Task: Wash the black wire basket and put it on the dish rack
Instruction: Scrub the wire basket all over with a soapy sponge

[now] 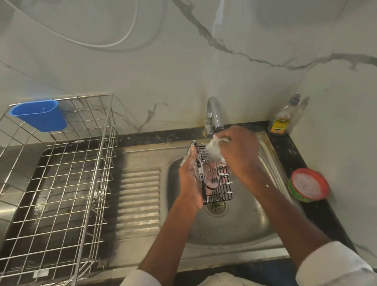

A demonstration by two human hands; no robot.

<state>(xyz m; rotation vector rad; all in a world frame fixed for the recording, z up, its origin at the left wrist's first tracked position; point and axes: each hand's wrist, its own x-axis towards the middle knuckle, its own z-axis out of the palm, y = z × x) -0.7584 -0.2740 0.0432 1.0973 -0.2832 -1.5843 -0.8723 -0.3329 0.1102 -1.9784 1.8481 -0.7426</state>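
The black wire basket (217, 185) is held tilted over the steel sink bowl (244, 223), streaked with white foam. My left hand (189, 178) grips its left side. My right hand (239, 150) is closed on a foamy white scrubber (213, 149) pressed against the basket's upper end, just below the tap. The dish rack (52, 186), a large silver wire frame, stands on the counter to the left of the sink with a blue plastic holder (39, 116) hooked on its back edge.
A chrome tap (213, 116) rises behind the sink. A dish soap bottle (285, 118) stands at the back right corner. A round red-rimmed tub of white paste (308, 184) sits on the dark counter right of the sink. A ribbed drainboard (140, 197) lies between rack and bowl.
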